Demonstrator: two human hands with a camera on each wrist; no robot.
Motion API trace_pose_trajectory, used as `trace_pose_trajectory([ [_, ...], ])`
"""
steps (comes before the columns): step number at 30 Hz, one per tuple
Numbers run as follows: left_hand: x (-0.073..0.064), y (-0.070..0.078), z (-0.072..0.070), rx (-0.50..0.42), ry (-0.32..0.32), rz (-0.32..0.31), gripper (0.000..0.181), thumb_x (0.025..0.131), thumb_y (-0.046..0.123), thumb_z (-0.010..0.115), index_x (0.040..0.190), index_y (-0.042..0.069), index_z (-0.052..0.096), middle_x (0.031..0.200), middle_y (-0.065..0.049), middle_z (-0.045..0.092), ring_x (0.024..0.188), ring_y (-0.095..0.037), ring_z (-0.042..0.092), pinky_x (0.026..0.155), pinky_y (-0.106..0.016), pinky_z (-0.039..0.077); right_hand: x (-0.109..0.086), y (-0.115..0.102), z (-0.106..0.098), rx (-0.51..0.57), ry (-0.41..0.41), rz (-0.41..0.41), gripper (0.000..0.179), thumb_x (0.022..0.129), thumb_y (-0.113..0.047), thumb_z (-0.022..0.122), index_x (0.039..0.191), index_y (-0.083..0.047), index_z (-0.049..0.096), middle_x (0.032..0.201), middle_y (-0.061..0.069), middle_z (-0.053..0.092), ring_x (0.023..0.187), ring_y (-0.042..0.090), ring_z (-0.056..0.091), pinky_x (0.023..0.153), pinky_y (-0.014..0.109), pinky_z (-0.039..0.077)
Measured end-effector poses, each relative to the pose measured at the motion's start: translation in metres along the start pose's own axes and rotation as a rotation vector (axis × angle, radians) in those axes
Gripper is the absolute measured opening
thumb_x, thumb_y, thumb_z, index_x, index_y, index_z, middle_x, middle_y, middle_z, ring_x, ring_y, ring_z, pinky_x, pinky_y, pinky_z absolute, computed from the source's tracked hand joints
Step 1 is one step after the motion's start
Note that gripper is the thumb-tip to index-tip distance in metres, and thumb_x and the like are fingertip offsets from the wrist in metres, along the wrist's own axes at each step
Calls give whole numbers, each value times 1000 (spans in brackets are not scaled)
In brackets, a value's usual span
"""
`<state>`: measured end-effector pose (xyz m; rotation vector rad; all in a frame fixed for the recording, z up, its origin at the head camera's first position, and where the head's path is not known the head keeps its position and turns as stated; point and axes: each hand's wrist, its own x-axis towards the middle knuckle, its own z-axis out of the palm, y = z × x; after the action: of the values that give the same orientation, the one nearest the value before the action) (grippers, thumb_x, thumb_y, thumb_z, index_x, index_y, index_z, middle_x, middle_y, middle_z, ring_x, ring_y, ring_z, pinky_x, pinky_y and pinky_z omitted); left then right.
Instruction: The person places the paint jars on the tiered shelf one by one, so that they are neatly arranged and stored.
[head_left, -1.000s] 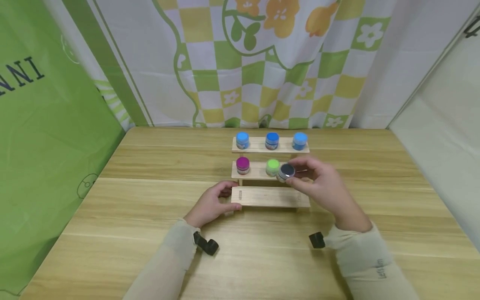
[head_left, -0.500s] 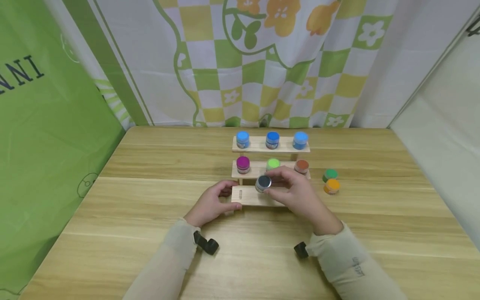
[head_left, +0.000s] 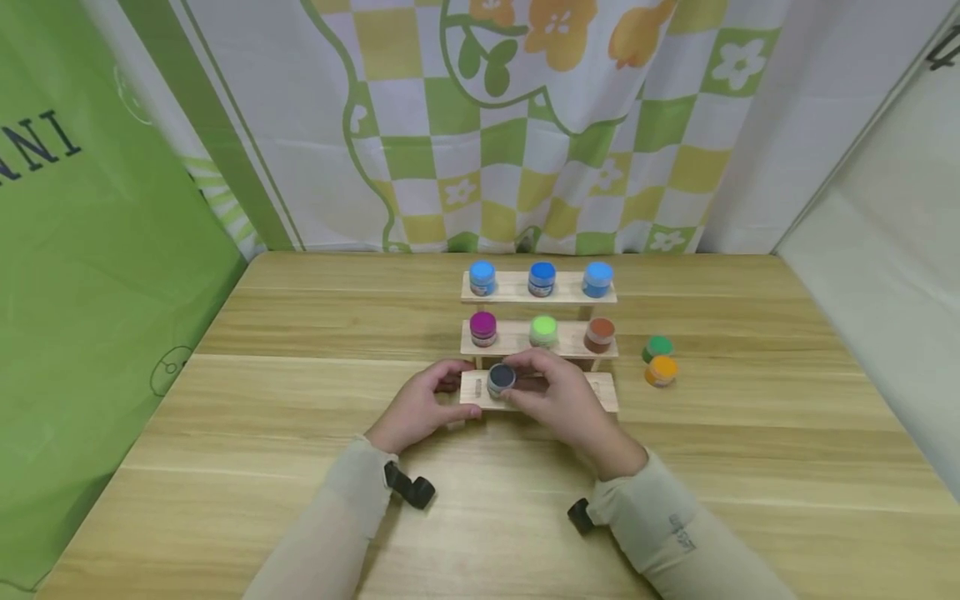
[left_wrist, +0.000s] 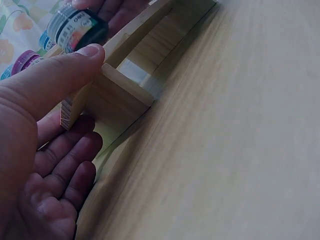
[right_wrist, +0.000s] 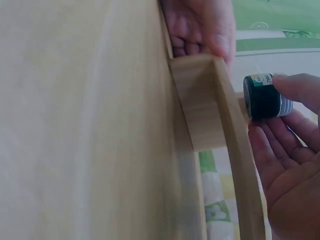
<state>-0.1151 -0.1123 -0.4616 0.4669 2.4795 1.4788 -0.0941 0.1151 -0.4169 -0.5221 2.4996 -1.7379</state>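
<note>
A wooden three-step rack (head_left: 540, 340) stands on the table. My right hand (head_left: 558, 396) pinches a small dark paint jar (head_left: 500, 379) by its sides, over the left part of the lowest step. In the right wrist view the jar (right_wrist: 265, 97) is close to the step; whether it touches cannot be told. My left hand (head_left: 431, 404) grips the left end of that step, thumb on the front edge and fingers behind. On the middle step sit a purple jar (head_left: 483, 329), a lime-green jar (head_left: 543, 331) and a brown jar (head_left: 600, 335).
The top step carries two light blue jars (head_left: 482, 277), (head_left: 597, 279) with a darker blue jar (head_left: 542, 279) between them. Right of the rack, a green jar (head_left: 658, 348) and an orange jar (head_left: 662, 371) stand on the table (head_left: 750, 467). A patterned curtain (head_left: 525, 150) hangs behind.
My right hand has carried the dark jar left and down from beside the lime-green jar to the lowest step, uncovering the brown, green and orange jars. The left hand keeps its place.
</note>
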Motion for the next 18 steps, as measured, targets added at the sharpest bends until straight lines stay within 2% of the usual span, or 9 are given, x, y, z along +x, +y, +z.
trace_pose_trajectory([
  [8, 0, 2, 0, -8, -4, -12, 61, 69, 40, 80, 123, 29, 54, 118, 7, 56, 105, -14, 54, 92, -37, 43, 2, 2, 11, -74, 12, -9, 32, 80, -5, 72, 110, -9, 63, 106, -1, 60, 100, 14, 62, 83, 20, 48],
  [16, -7, 24, -4, -24, -23, -12, 59, 75, 22, 78, 128, 11, 53, 120, -4, 55, 107, -23, 54, 94, -43, 42, 3, 1, 17, -110, 2, -5, 33, 82, -6, 71, 113, -9, 62, 110, -1, 60, 102, 12, 60, 84, 20, 48],
  [18, -8, 26, -4, -22, -20, -5, 58, 76, 21, 78, 127, 10, 53, 120, -4, 55, 106, -23, 54, 93, -43, 42, 3, 1, 18, -125, 1, -6, 33, 82, -7, 71, 114, -9, 62, 110, -1, 60, 102, 11, 60, 84, 19, 47],
])
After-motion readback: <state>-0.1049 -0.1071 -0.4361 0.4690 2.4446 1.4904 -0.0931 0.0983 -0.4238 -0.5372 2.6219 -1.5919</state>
